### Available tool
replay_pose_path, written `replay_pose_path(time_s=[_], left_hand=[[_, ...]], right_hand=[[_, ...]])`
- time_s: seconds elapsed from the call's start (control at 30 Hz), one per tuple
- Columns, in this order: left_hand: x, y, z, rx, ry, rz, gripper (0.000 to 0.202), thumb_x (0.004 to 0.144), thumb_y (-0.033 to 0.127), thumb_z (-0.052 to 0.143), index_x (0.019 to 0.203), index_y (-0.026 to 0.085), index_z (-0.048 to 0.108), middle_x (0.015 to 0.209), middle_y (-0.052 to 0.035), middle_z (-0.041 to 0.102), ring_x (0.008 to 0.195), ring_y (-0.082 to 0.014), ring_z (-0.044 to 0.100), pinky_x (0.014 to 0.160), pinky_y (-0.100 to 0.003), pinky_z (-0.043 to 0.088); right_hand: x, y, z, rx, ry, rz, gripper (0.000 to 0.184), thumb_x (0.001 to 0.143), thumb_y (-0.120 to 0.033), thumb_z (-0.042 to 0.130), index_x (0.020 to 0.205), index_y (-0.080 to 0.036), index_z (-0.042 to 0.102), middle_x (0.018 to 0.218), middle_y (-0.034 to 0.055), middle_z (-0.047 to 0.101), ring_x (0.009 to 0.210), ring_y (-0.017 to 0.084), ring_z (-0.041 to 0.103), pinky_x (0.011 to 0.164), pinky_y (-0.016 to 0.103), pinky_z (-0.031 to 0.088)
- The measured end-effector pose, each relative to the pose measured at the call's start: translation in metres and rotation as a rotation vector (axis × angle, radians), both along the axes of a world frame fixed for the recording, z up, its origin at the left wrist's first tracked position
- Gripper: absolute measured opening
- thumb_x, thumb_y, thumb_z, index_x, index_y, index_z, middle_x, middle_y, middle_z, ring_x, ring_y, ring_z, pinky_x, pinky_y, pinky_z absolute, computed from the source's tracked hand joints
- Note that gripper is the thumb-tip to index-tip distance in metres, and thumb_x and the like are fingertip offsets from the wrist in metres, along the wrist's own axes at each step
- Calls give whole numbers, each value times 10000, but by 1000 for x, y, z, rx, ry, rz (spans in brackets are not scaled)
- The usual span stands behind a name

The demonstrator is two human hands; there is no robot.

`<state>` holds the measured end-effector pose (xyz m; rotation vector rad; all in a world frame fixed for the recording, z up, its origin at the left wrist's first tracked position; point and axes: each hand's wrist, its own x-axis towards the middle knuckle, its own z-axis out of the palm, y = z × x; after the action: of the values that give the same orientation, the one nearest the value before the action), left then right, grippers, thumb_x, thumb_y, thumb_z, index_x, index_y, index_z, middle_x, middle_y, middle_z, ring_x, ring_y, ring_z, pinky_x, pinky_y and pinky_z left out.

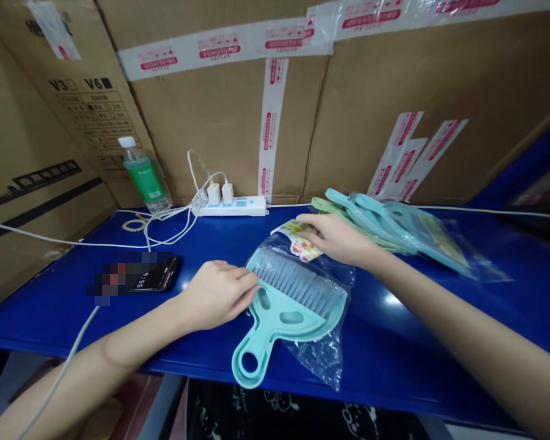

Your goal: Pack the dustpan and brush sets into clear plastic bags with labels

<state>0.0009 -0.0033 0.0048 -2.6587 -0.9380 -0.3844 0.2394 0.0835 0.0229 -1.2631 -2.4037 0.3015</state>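
A mint-green dustpan [330, 327] lies on the blue table with a matching brush [297, 287] nested in it, grey bristles facing up. Clear plastic wrap [323, 360] sits beneath and around the pair. My left hand [220, 293] is closed on the dustpan's left edge, its fingertips partly hidden. Beyond the bristles, my right hand [337, 238] pinches a colourful printed card [305, 246] at the far end of the set. The handle, with its round hole, points toward me.
More bagged dustpan sets [394, 223] lie stacked at the back right. A power strip [238, 208] with two chargers, tangled white cables and a green-labelled bottle [144, 174] stand along the cardboard wall [220, 116]. A phone [158, 275] rests at left, near my left forearm.
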Motion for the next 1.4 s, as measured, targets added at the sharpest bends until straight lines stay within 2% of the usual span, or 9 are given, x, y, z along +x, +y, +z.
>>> replay_pose_path(time_s=[0.1, 0.2, 0.33, 0.5, 0.83, 0.97, 1.1, 1.23, 1.4], left_hand=[[2, -1, -4, 90, 13, -32, 353, 967, 224, 320, 709, 178, 557, 562, 25, 561, 498, -126, 536, 494, -284, 328], [3, 0, -6, 123, 6, -61, 361, 972, 217, 303, 708, 178, 546, 567, 29, 564, 494, -124, 540, 490, -286, 322], [1, 1, -6, 159, 3, -68, 372, 976, 207, 287, 700, 175, 534, 556, 31, 554, 482, -119, 538, 490, -283, 311], [0, 1, -7, 180, 21, -53, 344, 965, 201, 312, 692, 177, 522, 556, 31, 556, 475, -117, 535, 491, -280, 306], [2, -2, -7, 199, 39, -79, 302, 949, 195, 340, 707, 178, 520, 582, 32, 558, 469, -128, 541, 475, -291, 326], [3, -3, -8, 202, 42, -76, 256, 917, 187, 386, 695, 183, 514, 583, 36, 562, 465, -128, 544, 472, -289, 335], [3, -4, -10, 199, 32, -73, 219, 890, 187, 429, 686, 183, 509, 580, 40, 563, 468, -128, 553, 470, -283, 335], [3, -4, -12, 197, 18, -74, 205, 881, 182, 435, 695, 180, 520, 583, 38, 563, 466, -137, 553, 471, -292, 347], [4, -7, -10, 150, -8, -95, 275, 926, 198, 376, 705, 176, 538, 600, 27, 555, 476, -139, 533, 464, -300, 336]], right_hand=[[-26, 21, 10, -47, -30, 48, 93, 825, -199, 562, 834, -171, 650, 661, 1, 632, 571, 142, 548, 561, 256, 371], [-54, 48, 14, -57, -44, 62, 185, 762, -206, 681, 939, -157, 679, 691, 2, 661, 594, 146, 581, 597, 261, 403], [-83, 77, 9, -63, -91, 88, 213, 714, -202, 753, 917, -158, 707, 712, 16, 687, 645, 165, 623, 644, 274, 435], [-97, 90, 0, -30, -175, 107, 204, 652, -169, 805, 838, -170, 721, 720, 24, 703, 685, 187, 650, 670, 280, 447], [-104, 86, -6, 104, -298, 122, 235, 705, -126, 772, 927, -152, 702, 886, 73, 717, 814, 198, 659, 665, 249, 429], [-102, 80, -3, 173, -359, 121, 194, 749, -163, 740, 938, -147, 701, 943, 118, 705, 890, 251, 637, 699, 296, 436], [-97, 69, 6, 242, -400, 193, 148, 790, -204, 703, 932, -162, 701, 986, 134, 695, 1005, 284, 582, 809, 352, 424], [-90, 52, 12, 244, -431, 265, 147, 822, -205, 657, 959, -170, 696, 980, 114, 701, 966, 260, 601, 810, 342, 426], [-67, 26, 10, 199, -434, 254, 167, 859, -164, 555, 965, -165, 685, 959, 104, 701, 880, 235, 636, 711, 312, 438]])
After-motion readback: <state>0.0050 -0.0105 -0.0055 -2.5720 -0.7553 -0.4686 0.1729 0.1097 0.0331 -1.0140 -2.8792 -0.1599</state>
